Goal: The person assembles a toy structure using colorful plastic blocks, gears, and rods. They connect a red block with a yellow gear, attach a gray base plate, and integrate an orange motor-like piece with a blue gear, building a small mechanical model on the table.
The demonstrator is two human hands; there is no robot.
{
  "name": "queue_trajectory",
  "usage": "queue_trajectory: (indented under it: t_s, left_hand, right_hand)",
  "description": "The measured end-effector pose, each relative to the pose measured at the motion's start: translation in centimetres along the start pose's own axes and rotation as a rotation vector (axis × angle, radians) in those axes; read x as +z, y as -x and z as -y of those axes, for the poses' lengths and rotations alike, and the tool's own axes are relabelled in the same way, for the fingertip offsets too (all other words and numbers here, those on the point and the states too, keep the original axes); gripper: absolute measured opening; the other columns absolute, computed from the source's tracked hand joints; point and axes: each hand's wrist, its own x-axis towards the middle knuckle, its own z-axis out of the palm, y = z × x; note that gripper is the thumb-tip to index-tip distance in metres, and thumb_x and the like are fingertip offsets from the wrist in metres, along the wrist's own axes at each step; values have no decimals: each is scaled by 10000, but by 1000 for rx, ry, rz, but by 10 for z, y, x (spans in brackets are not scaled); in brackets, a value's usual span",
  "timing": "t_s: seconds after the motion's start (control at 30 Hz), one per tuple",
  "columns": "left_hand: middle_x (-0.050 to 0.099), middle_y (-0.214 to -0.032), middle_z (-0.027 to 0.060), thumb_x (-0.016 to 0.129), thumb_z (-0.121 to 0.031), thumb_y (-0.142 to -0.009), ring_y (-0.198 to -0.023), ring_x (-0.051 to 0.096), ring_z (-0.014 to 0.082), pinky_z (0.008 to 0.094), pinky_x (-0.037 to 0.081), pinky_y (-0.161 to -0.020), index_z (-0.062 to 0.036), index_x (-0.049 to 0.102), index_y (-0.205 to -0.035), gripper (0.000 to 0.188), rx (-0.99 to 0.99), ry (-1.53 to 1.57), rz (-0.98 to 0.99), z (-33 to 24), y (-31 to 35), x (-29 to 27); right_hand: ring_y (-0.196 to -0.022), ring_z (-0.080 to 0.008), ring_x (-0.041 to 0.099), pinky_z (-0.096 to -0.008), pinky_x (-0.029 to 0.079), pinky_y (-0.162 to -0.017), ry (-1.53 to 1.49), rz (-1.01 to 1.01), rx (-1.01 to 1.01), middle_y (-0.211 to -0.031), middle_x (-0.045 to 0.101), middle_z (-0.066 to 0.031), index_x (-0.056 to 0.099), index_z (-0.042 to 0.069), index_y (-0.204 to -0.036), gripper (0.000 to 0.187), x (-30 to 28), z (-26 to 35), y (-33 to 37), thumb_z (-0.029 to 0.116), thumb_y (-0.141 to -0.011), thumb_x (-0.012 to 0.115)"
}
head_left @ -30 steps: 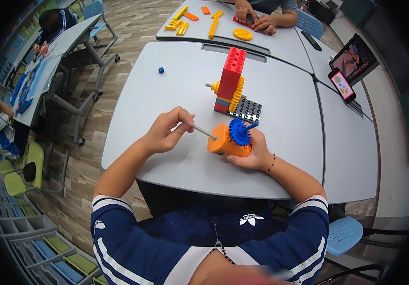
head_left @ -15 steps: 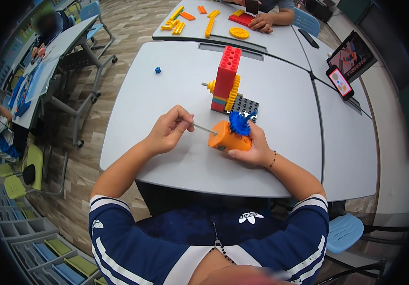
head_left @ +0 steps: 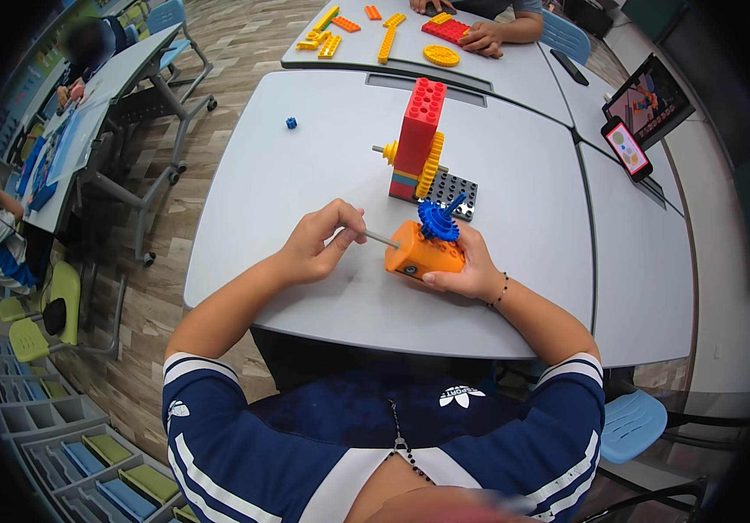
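In my right hand point(head_left: 478, 266) is an orange toy motor block point(head_left: 423, 254), held just above the table's near half. A blue gear point(head_left: 438, 221) with a blue axle sits on the block's top. My left hand point(head_left: 324, 242) pinches the outer end of a thin grey axle point(head_left: 381, 238), whose other end meets the block's left face. Just beyond my hands stands a red brick tower point(head_left: 417, 131) on a dark grey studded plate point(head_left: 458, 193). A large yellow gear point(head_left: 430, 166) is on its right side, a small yellow pulley point(head_left: 390, 153) on its left.
A small blue piece point(head_left: 291, 123) lies at the far left of my table point(head_left: 322, 131). Across from me, another person's hand point(head_left: 483, 39) rests by a red plate point(head_left: 446, 31), near yellow bricks point(head_left: 387, 44) and a yellow wheel point(head_left: 441, 56). A phone point(head_left: 626, 146) and tablet point(head_left: 649, 100) stand right.
The orange block has turned slightly in my right hand, and the blue axle on its gear now points more up and right. My left fingers have shifted a little along the grey axle.
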Motion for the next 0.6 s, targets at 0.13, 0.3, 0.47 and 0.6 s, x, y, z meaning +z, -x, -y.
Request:
queue_trajectory:
  t_s: [0.13, 0.3, 0.47, 0.6]
  left_hand:
    - [548, -877, 48, 467, -26, -975, -815, 590, 149, 453, 326, -1116, -68, 461, -991, 45, -1, 8, -1, 1, 1, 2]
    - [543, -872, 46, 471, -56, -982, -833, 586, 144, 433, 363, -1083, -66, 469, -1018, 37, -13, -9, -4, -2, -1, 1]
    - [563, -851, 49, 526, -88, -955, -840, 588, 137, 353, 453, -869, -48, 491, -1081, 136, -105, 33, -111, -9, -7, -5]
    - [562, -766, 48, 559, -140, -932, -722, 535, 148, 318, 438, -734, -58, 545, -964, 89, -66, -27, -271, -8, -10, -10]
  right_hand:
    - [-1014, -149, 576, -308, 456, -930, -160, -19, 43, -1091, 594, -73, 541, 3, -1219, 603, 4, -1, 3, 182, -705, 800]
    - [-1058, -145, 560, -305, 438, -960, -217, -1, 153, -1142, 587, -69, 516, 5, -1275, 639, 3, 0, 3, 157, -721, 795]
    - [-1087, -151, 557, -309, 432, -978, -268, -7, 221, -1182, 583, -71, 508, 8, -1301, 655, 3, 7, -1, 154, -733, 799]
    - [-1078, -156, 567, -314, 439, -973, -232, 14, 189, -1172, 593, -72, 518, 15, -1290, 641, 5, 7, -1, 171, -736, 800]
